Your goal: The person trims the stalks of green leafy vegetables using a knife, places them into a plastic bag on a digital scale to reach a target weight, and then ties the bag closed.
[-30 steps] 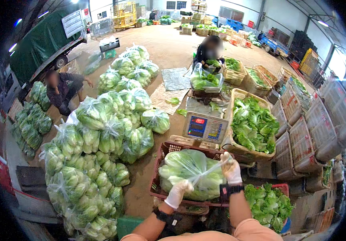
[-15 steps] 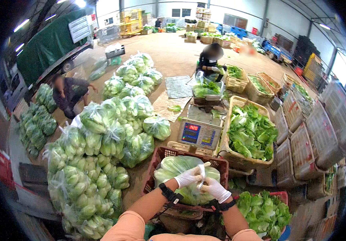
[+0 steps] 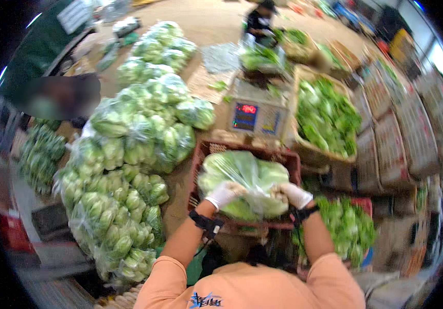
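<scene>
A clear plastic bag of pale green leafy vegetables (image 3: 244, 172) rests in a dark red plastic crate (image 3: 195, 177) in front of me. My left hand (image 3: 227, 194), in a white glove, is closed on the gathered plastic at the bag's near left side. My right hand (image 3: 292, 195), gloved too, has its fingers closed on the plastic at the right. Between my hands the film is pulled into creases that meet in the middle. Motion blur hides the finer detail of my fingertips.
A scale display (image 3: 256, 118) stands beyond the crate. Bagged vegetables (image 3: 123, 180) are heaped at my left. Loose leafy greens fill a yellowish crate (image 3: 355, 147) and a red crate (image 3: 366, 206) on the right. One person (image 3: 260, 26) sits far ahead; another (image 3: 85, 95) is at far left.
My hands have drawn apart from the white twisted bag neck they held together, one to each side. The view has tipped downward, and the person at left appears lower and blurred.
</scene>
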### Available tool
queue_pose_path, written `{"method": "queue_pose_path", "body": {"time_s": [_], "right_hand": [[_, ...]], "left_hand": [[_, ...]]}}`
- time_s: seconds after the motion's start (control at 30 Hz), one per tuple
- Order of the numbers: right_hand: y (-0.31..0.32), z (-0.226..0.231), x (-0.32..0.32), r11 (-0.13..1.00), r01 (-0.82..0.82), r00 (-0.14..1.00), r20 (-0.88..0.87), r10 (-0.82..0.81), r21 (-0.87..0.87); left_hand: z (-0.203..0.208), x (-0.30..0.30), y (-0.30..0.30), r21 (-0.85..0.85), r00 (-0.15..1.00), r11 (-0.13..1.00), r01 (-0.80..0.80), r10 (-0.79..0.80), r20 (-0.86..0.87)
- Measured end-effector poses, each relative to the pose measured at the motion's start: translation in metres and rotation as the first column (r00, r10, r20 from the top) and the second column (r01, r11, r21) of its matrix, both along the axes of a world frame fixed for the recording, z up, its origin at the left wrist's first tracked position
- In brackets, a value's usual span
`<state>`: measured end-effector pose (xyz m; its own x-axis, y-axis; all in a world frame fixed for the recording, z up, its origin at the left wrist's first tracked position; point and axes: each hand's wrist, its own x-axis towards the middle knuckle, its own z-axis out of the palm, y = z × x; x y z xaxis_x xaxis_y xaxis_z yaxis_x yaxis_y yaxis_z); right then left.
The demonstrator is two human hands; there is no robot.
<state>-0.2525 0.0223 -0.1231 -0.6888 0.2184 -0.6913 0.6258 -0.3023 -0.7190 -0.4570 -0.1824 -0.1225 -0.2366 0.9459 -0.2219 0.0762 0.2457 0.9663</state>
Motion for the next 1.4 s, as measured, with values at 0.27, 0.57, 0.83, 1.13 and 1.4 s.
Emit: {"method": "queue_pose_path", "body": {"time_s": [0.27, 0.57, 0.83, 1.13, 1.4], "right_hand": [[0.046, -0.035, -0.062, 0.182, 0.768, 0.325, 0.128, -0.937, -0.614], [0.064, -0.084, -0.076, 0.371, 0.800, 0.450, 0.062, -0.891, -0.472], [0.090, -0.153, -0.113, 0.685, 0.712, 0.683, -0.073, -0.727, -0.152], [0.062, -0.032, -0.078, 0.348, 0.778, 0.374, -0.059, -0.925, -0.523], [0.053, 0.058, -0.061, 0.182, 0.876, 0.033, -0.321, -0.946, -0.446]], "left_hand": [[0.001, 0.024, -0.027, 0.203, 0.964, 0.952, 0.227, -0.190, -0.187], [-0.013, 0.042, -0.012, -0.232, 0.897, 0.972, -0.024, -0.081, -0.434], [-0.009, 0.087, -0.048, 0.141, 0.656, 0.947, 0.288, -0.088, -0.749], [-0.024, 0.051, -0.052, 0.122, 0.937, 0.971, 0.204, -0.158, -0.310], [0.153, 0.086, -0.079, 0.128, 0.782, 0.932, 0.339, -0.203, -0.589]]}}
